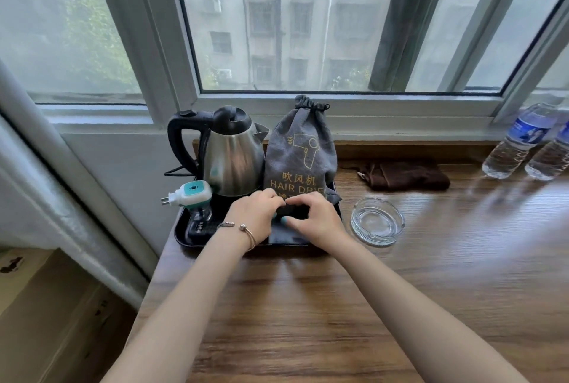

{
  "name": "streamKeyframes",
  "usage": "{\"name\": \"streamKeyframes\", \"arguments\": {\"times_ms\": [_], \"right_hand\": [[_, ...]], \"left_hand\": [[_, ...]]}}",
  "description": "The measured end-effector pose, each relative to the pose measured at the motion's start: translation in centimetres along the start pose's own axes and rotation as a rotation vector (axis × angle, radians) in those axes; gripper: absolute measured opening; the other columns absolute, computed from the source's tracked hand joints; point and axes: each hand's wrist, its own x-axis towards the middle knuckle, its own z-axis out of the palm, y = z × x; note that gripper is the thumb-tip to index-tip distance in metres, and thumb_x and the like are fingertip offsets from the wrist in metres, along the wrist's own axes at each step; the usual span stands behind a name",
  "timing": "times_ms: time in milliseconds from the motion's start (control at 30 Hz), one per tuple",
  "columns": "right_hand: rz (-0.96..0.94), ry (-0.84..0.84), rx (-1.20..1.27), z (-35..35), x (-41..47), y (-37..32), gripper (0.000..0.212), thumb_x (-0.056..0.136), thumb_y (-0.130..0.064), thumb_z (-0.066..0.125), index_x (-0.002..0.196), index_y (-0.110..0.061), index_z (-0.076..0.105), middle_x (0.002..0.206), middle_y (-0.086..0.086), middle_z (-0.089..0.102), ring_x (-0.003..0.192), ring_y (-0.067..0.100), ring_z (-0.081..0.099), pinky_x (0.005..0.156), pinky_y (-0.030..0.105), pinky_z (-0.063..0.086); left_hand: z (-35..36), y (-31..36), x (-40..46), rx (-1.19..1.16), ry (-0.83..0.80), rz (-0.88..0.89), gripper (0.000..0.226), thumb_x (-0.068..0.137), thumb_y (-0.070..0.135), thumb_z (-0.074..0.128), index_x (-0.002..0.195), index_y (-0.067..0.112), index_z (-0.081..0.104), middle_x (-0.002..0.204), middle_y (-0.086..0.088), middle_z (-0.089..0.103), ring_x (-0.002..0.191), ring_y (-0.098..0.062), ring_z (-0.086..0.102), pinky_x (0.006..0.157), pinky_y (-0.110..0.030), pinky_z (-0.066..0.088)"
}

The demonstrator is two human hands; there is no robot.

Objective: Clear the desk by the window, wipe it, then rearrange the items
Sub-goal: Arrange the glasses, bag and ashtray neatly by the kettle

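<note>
The small dark object (292, 211) pinched between the two hands is mostly covered by fingers, so what it is cannot be told; the lettering on the grey drawstring fabric bag printed "HAIR DRIE" (300, 151) is cut off by the right hand (317, 219). At the right edge two clear plastic water bottles with blue labels (520, 142) are partly out of frame. The brown wood-grain desk (308, 305) runs under a wide window with pale frames, looking onto a grey apartment block; a pale curtain hangs at the left. A black rectangular tray (181, 228) sits at the desk's left end and carries a steel electric kettle with a black handle (228, 155), a white-and-teal plug-in device (187, 193) and the bag, upright beside the kettle. The left hand (252, 216), with a thin bracelet at the wrist, and the right hand meet over the tray's front, fingers curled on the dark object above a flat grey cloth piece (283, 233). A round clear glass ashtray (378, 222) lies just right of the tray; a folded dark brown cloth (406, 175) lies behind it.
</note>
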Motion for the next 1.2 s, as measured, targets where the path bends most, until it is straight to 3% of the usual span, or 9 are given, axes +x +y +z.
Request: {"name": "streamKeyframes", "arguments": {"times_ms": [100, 200, 267, 433, 600, 700, 833, 967, 1200], "right_hand": [[0.033, 0.062, 0.032, -2.6, 0.1, 1.4, 0.034, 0.074, -0.027, 0.078, 0.107, -0.026, 0.071, 0.103, -0.003, 0.063, 0.099, 0.012, 0.058, 0.085, 0.027, 0.045], [0.059, 0.115, 0.079, -5.1, 0.1, 3.0, 0.028, 0.076, -0.018, 0.077, 0.103, -0.022, 0.073, 0.088, -0.010, 0.055, 0.076, 0.002, 0.049, 0.073, 0.021, 0.037], [0.078, 0.162, 0.106, -6.6, 0.4, 4.3, 0.027, 0.076, -0.016, 0.076, 0.102, -0.019, 0.072, 0.091, -0.009, 0.058, 0.069, -0.002, 0.045, 0.073, 0.020, 0.036], [0.139, 0.230, 0.124, -10.6, 1.2, 8.5, 0.033, 0.075, -0.018, 0.078, 0.107, -0.023, 0.071, 0.100, -0.004, 0.064, 0.082, 0.010, 0.057, 0.080, 0.028, 0.051], [0.139, 0.215, 0.126, -15.3, 1.7, 13.8, 0.031, 0.077, -0.015, 0.078, 0.107, -0.019, 0.072, 0.101, -0.005, 0.068, 0.090, 0.003, 0.055, 0.081, 0.012, 0.040], [0.179, 0.227, 0.102, -17.3, 2.3, 17.7, 0.029, 0.075, -0.020, 0.079, 0.103, -0.027, 0.072, 0.101, -0.009, 0.062, 0.106, 0.012, 0.054, 0.094, 0.022, 0.040], [0.258, 0.232, 0.096, -20.1, 3.1, 22.4, 0.034, 0.076, -0.027, 0.079, 0.108, -0.034, 0.070, 0.125, -0.002, 0.055, 0.125, 0.021, 0.042, 0.104, 0.026, 0.034], [0.331, 0.183, 0.113, -22.1, 4.1, 25.1, 0.039, 0.077, -0.025, 0.080, 0.113, -0.036, 0.069, 0.138, 0.001, 0.040, 0.130, 0.021, 0.030, 0.103, 0.021, 0.024], [0.339, 0.039, 0.086, -23.4, 6.2, 26.1, 0.044, 0.076, -0.028, 0.081, 0.114, -0.045, 0.065, 0.145, -0.005, 0.030, 0.134, 0.022, 0.022, 0.110, 0.031, 0.024]], "left_hand": [[-0.5, 2.6, 1.9, -0.101, 0.013, 0.079, 0.033, 0.094, 0.018, 0.048, 0.125, 0.027, 0.054, 0.121, 0.002, 0.051, 0.112, -0.020, 0.053, 0.087, -0.040, 0.048], [-1.0, 5.3, 3.8, -0.220, 0.015, 0.137, 0.032, 0.093, 0.017, 0.048, 0.123, 0.026, 0.058, 0.120, 0.001, 0.053, 0.111, -0.021, 0.054, 0.090, -0.039, 0.047], [-1.3, 7.1, 5.2, -0.308, 0.011, 0.145, 0.033, 0.093, 0.016, 0.049, 0.124, 0.024, 0.057, 0.122, 0.000, 0.053, 0.113, -0.021, 0.053, 0.095, -0.038, 0.044], [-0.7, 11.4, 9.4, -0.388, -0.038, 0.128, 0.041, 0.092, 0.014, 0.052, 0.133, 0.018, 0.049, 0.130, -0.004, 0.046, 0.113, -0.024, 0.052, 0.100, -0.040, 0.042], [1.4, 15.6, 14.0, -0.359, -0.094, 0.032, 0.050, 0.093, 0.021, 0.053, 0.141, 0.020, 0.040, 0.141, -0.005, 0.038, 0.129, -0.024, 0.039, 0.108, -0.039, 0.033], [3.2, 17.3, 16.6, -0.407, -0.108, -0.104, 0.051, 0.093, 0.027, 0.054, 0.141, 0.020, 0.040, 0.142, -0.009, 0.039, 0.130, -0.026, 0.040, 0.109, -0.037, 0.032], [5.0, 19.5, 19.1, -0.567, -0.124, -0.262, 0.060, 0.090, 0.033, 0.059, 0.145, 0.025, 0.034, 0.142, -0.013, 0.036, 0.128, -0.029, 0.042, 0.108, -0.032, 0.032], [6.2, 21.5, 20.5, -0.537, -0.153, -0.272, 0.064, 0.089, 0.032, 0.062, 0.145, 0.036, 0.031, 0.156, -0.006, 0.012, 0.139, -0.035, 0.016, 0.114, -0.036, 0.017], [7.0, 22.5, 22.8, -0.518, -0.192, -0.271, 0.061, 0.086, 0.032, 0.066, 0.139, 0.042, 0.039, 0.156, -0.001, 0.009, 0.140, -0.035, 0.009, 0.114, -0.038, 0.015]]}}
